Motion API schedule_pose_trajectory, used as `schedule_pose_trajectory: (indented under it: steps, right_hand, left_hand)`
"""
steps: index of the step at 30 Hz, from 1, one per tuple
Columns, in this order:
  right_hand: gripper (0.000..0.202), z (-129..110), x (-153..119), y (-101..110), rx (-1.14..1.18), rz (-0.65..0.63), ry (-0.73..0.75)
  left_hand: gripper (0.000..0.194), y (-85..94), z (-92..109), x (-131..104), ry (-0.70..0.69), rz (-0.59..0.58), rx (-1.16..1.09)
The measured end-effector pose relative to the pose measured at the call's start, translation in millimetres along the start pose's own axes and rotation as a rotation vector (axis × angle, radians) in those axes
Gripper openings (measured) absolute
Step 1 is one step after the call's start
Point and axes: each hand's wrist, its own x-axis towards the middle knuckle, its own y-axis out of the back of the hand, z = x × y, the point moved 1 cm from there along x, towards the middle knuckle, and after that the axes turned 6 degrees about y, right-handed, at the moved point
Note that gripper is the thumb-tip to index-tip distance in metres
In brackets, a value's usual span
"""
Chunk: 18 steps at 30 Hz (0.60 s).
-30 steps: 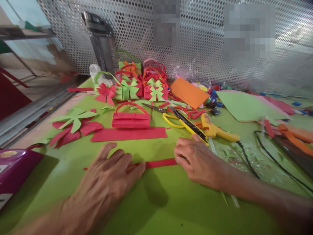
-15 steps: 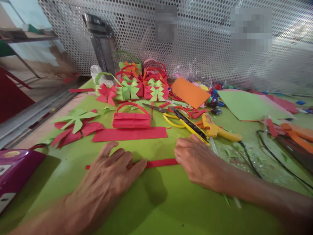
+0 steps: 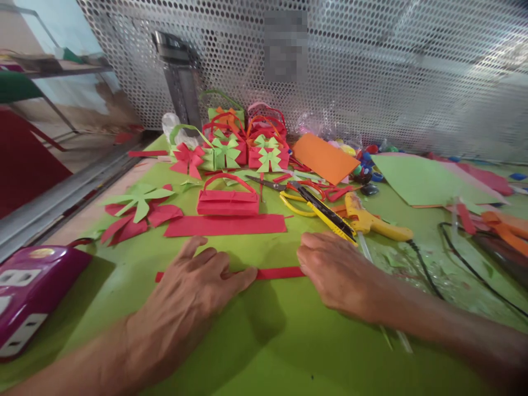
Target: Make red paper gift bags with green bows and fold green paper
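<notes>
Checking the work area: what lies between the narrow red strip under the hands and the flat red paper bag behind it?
In the head view, a wide red paper band lies between the narrow red strip and the red paper bag.

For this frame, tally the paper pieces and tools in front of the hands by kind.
Thin red strip under left hand and right hand: 1
Wide red strip: 1
Red paper bag without a bow: 1
Glue gun: 1
Yellow utility knife: 1
Total: 5

Paper-craft workshop: green bench (image 3: 264, 352) littered with finished paper baskets (image 3: 243, 137), cut bows (image 3: 140, 206), scissors (image 3: 297, 195), glue gun (image 3: 371, 220); perforated metal panel (image 3: 371, 71) behind.
</notes>
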Motion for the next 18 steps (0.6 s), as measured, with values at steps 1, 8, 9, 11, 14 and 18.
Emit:
schedule_pose_trajectory:
  steps: [1, 8, 9, 11, 14, 18]
  right_hand:
    - [0.02, -0.2, 0.2, 0.5, -0.004, -0.004, 0.0]
    - [0.018, -1.5, 1.9, 4.5, -0.006, -0.099, -0.019]
    - [0.018, -1.5, 2.2, 4.5, -0.005, -0.101, -0.019]
    - [0.017, -1.7, 3.0, 4.6, -0.003, -0.109, -0.025]
    - [0.016, -2.8, 4.5, 5.4, -0.001, -0.142, -0.038]
    - [0.016, -3.8, 5.2, 6.5, -0.005, -0.166, -0.045]
  left_hand:
    - [0.048, -0.4, 0.0, -0.3, 0.0, 0.006, -0.003]
    - [0.03, -6.3, -4.8, -0.8, 0.106, -0.081, -0.095]
    - [0.027, -7.3, -6.0, -0.7, 0.133, -0.094, -0.117]
    - [0.025, -8.9, -7.8, -0.5, 0.171, -0.112, -0.149]
    - [0.027, -10.1, -8.0, -0.2, 0.191, -0.108, -0.171]
    - [0.03, -9.9, -5.2, -0.1, 0.188, -0.08, -0.15]
